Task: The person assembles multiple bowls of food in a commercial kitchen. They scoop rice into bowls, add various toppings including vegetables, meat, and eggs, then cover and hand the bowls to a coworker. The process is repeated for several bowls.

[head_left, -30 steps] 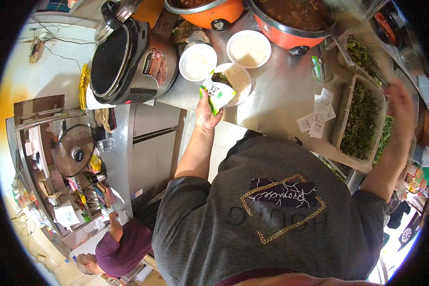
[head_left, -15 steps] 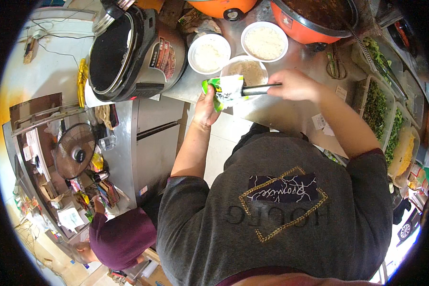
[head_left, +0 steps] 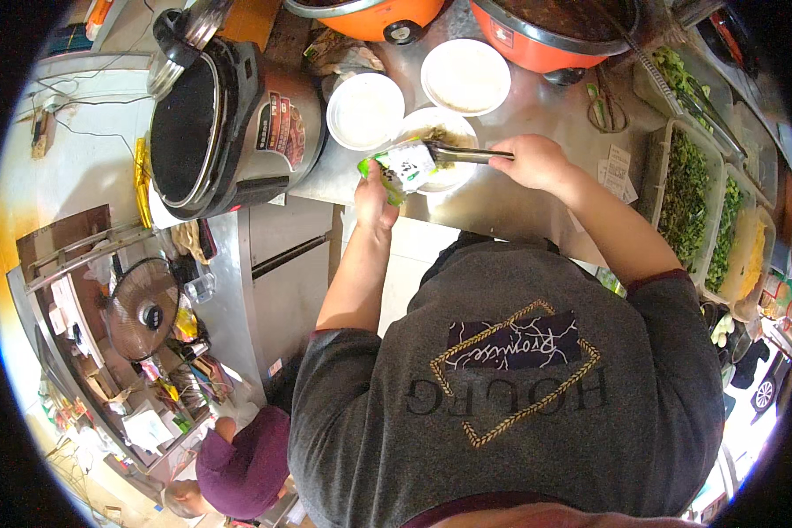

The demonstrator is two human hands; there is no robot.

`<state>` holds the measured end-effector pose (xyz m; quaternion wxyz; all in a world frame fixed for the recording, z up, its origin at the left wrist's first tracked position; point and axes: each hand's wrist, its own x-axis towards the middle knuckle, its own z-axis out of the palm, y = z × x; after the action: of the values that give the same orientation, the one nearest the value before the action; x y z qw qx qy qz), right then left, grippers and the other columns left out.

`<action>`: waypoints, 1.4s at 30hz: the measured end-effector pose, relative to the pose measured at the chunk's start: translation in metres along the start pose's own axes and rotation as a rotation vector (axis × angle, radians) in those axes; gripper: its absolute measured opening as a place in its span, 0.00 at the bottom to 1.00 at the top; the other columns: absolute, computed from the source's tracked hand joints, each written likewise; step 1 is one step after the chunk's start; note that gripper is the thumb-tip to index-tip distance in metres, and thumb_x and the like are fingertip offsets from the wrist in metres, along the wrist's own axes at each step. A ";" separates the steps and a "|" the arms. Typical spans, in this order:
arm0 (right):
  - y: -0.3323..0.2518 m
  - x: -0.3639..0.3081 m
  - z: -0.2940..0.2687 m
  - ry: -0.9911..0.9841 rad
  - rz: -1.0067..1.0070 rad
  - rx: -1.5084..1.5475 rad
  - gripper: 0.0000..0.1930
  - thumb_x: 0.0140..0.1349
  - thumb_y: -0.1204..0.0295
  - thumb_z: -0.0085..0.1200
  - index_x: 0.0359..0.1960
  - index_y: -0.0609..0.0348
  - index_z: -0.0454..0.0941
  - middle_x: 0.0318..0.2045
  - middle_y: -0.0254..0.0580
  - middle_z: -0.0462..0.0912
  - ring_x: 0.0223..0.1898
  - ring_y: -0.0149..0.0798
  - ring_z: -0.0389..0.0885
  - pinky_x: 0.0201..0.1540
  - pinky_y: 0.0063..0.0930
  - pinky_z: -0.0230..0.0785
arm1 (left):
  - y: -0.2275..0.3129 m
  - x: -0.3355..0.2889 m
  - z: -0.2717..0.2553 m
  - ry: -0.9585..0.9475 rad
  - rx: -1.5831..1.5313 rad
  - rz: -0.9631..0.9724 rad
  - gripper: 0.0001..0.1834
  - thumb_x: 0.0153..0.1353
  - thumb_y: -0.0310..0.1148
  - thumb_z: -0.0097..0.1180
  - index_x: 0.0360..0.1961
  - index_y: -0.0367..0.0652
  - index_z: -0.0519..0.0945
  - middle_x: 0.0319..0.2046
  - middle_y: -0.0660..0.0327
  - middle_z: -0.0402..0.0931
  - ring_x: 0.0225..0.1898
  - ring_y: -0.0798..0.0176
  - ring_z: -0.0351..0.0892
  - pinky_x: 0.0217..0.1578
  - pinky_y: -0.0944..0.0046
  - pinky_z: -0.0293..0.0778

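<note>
My left hand (head_left: pixel 376 204) is closed around a green and white plastic packet (head_left: pixel 405 172), tilted over the near edge of a white bowl (head_left: pixel 468 173). In my right hand (head_left: pixel 537 163) is a pair of metal tongs (head_left: pixel 473 155), pointing left, with the tips beside the packet's edge and partly hidden. Dark greenish food (head_left: pixel 447 135) shows in that bowl, behind the tongs. Two more white bowls, one at the left (head_left: pixel 366 112) and one farther back (head_left: pixel 465 77), hold pale white contents, probably rice.
A large cooker (head_left: pixel 238 132) stands open at the left. Orange (head_left: pixel 370 19) and red (head_left: pixel 546 48) pots line the back. Scissors (head_left: pixel 605 110) lie near clear tubs of chopped greens (head_left: pixel 686 207) at the right. Lower left is another person in purple (head_left: pixel 251 462).
Dark greenish food now shows in the near bowl, by the tongs. The tongs' tips, hidden at the packet before, show more beside it. The person in purple has shifted lower.
</note>
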<state>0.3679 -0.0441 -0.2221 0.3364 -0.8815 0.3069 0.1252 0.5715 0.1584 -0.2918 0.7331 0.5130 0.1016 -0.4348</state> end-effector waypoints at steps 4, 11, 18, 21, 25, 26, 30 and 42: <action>0.012 -0.004 -0.017 0.002 -0.033 -0.019 0.16 0.60 0.55 0.51 0.44 0.46 0.82 0.34 0.45 0.83 0.38 0.49 0.81 0.42 0.41 0.72 | 0.018 -0.009 -0.021 -0.059 -0.102 -0.043 0.22 0.72 0.43 0.34 0.56 0.35 0.64 0.53 0.50 0.71 0.54 0.49 0.72 0.54 0.47 0.70; -0.010 0.009 -0.028 -0.263 -0.103 0.214 0.15 0.60 0.59 0.53 0.44 0.50 0.81 0.25 0.44 0.82 0.27 0.40 0.80 0.36 0.33 0.70 | 0.021 -0.017 -0.024 -0.244 -0.110 -0.177 0.27 0.69 0.48 0.40 0.60 0.39 0.63 0.57 0.54 0.69 0.57 0.52 0.70 0.58 0.51 0.65; -0.014 0.010 -0.006 -0.057 -0.104 0.128 0.16 0.59 0.55 0.52 0.43 0.47 0.82 0.34 0.47 0.83 0.38 0.48 0.81 0.43 0.39 0.71 | 0.015 -0.016 -0.014 -0.160 -0.147 -0.155 0.28 0.71 0.48 0.32 0.61 0.37 0.63 0.58 0.54 0.68 0.58 0.52 0.68 0.59 0.50 0.64; 0.004 0.002 -0.014 0.076 -0.100 0.093 0.16 0.59 0.57 0.53 0.45 0.48 0.81 0.35 0.48 0.83 0.37 0.48 0.81 0.40 0.37 0.71 | 0.034 -0.005 -0.013 -0.119 -0.201 -0.120 0.26 0.72 0.45 0.30 0.61 0.37 0.63 0.58 0.54 0.68 0.59 0.52 0.68 0.60 0.51 0.62; 0.011 -0.009 -0.018 0.155 -0.020 0.187 0.16 0.59 0.58 0.54 0.47 0.49 0.80 0.36 0.47 0.83 0.37 0.48 0.81 0.40 0.36 0.71 | 0.079 0.055 0.010 -0.131 -0.334 0.033 0.22 0.70 0.37 0.32 0.59 0.38 0.66 0.56 0.53 0.70 0.57 0.52 0.71 0.59 0.50 0.64; 0.010 -0.011 -0.018 0.154 -0.017 0.194 0.17 0.59 0.58 0.54 0.47 0.49 0.80 0.37 0.47 0.83 0.37 0.48 0.81 0.40 0.36 0.71 | 0.090 0.079 0.019 -0.169 -0.383 0.053 0.21 0.69 0.35 0.31 0.59 0.38 0.66 0.56 0.53 0.71 0.56 0.52 0.71 0.59 0.50 0.64; 0.001 -0.018 -0.009 0.166 0.064 0.148 0.18 0.59 0.57 0.55 0.48 0.48 0.79 0.38 0.46 0.83 0.39 0.47 0.81 0.42 0.35 0.72 | 0.129 0.177 0.051 0.158 -0.389 0.176 0.19 0.69 0.35 0.35 0.56 0.39 0.67 0.52 0.57 0.72 0.44 0.56 0.75 0.50 0.58 0.69; -0.008 0.000 0.015 0.280 0.010 -0.176 0.20 0.59 0.57 0.53 0.54 0.43 0.74 0.37 0.40 0.81 0.37 0.43 0.81 0.38 0.36 0.73 | 0.060 0.089 0.016 -0.005 0.286 0.703 0.26 0.64 0.34 0.52 0.60 0.37 0.61 0.54 0.56 0.65 0.55 0.63 0.65 0.58 0.62 0.59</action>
<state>0.3733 -0.0292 -0.2294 0.2114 -0.9148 0.3430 0.0290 0.6650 0.1032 -0.2973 0.7587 0.6127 -0.1444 -0.1677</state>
